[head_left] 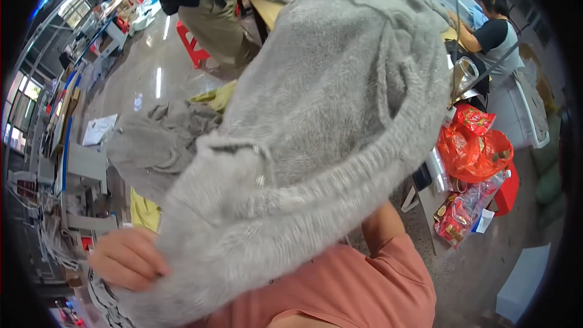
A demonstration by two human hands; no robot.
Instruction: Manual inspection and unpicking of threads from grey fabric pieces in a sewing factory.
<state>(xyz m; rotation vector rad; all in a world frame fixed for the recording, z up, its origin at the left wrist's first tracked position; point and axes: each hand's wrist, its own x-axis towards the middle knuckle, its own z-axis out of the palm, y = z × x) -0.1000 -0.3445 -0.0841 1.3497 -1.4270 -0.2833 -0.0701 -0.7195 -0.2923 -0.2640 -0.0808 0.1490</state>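
A large light grey knit garment [316, 85] stretches across the middle of the view, from near my body up to the table beyond. Its ribbed band runs in a curve along the near side, and some of the fabric is smeared by motion. At the lower left, my left hand [129, 258] has its fingers closed on the garment's edge. My right forearm goes up behind the knit fabric, which hides my right hand. Small shiny spots show on the garment near a folded edge.
More grey knit fabric [152, 146] lies at the left with yellow cloth [144, 209]. A yellowish table [265, 12] stands ahead. On the right are a red plastic bag [470, 155], a clear bottle [486, 185] and a white bin [516, 112]. One person stands ahead; another sits at right.
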